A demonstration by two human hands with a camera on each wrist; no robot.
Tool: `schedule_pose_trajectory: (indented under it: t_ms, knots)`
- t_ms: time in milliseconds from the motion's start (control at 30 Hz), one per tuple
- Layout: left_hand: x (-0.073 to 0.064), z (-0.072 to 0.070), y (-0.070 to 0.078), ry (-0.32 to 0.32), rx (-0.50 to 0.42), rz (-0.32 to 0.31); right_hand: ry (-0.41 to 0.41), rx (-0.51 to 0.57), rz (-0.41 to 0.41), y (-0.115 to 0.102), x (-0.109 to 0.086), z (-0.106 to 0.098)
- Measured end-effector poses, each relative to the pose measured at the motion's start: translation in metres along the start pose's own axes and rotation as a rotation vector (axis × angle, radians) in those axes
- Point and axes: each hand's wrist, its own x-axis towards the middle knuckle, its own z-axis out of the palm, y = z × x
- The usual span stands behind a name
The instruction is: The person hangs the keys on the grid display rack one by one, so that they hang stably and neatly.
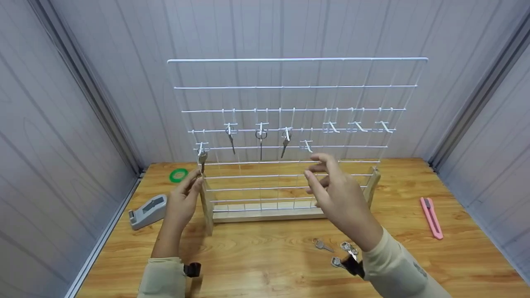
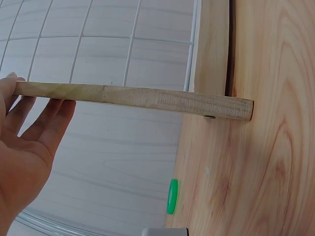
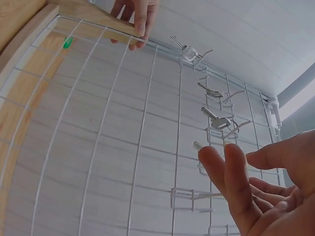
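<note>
Left hand [image 1: 182,198] open, straight fingers resting against the wooden upright [image 1: 205,207] at the left end of the wire grid rack [image 1: 290,124], steadying it; nothing pinched or curled around. Right hand [image 1: 337,194] raised in front of the grid, fingers loosely spread and empty, tips just below and beside the bare white hook [image 1: 307,145] in the lower row. No key between those fingers in the head or right wrist view.

Four keys on the rack already: one on the lowest left hook [image 1: 202,157] just above the left fingertips, three in the row above [image 1: 260,138]. Three more hooks [image 1: 358,126] bare to the upper right. Loose keys [image 1: 337,250] flat on the table near the right wrist, well apart from the rack.

Likely best handled so: keep the left palm firm on the upright so the light rack does not tip or slide; take one loose key by its head, hole turned square to the hook tip, and slide it on fully before letting go.

Pale wood-grain table [image 1: 269,265] beneath. Green tape roll [image 1: 178,175] and grey tape dispenser [image 1: 148,211] to the left, pink utility knife [image 1: 431,217] to the right. Grey panelled walls [image 1: 62,103] close on three sides.
</note>
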Motion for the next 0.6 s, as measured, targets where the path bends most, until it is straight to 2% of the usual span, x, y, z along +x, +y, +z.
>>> schedule_pose_trajectory:
  t_ms: [100, 233, 467, 600]
  knots:
    - [0.0, -0.001, -0.001, 0.008, -0.004, 0.007, 0.005, -0.028, -0.009, 0.009, -0.013, -0.003]
    - [0.001, -0.001, -0.003, 0.018, 0.012, 0.002, -0.006, -0.064, 0.029, 0.023, -0.03, -0.008]
    - [0.001, 0.0, -0.001, 0.016, 0.025, -0.025, -0.071, -0.103, 0.156, 0.055, -0.058, -0.016]
    - [0.001, 0.0, -0.001, 0.007, 0.017, -0.032, -0.151, -0.116, 0.282, 0.078, -0.07, -0.023]
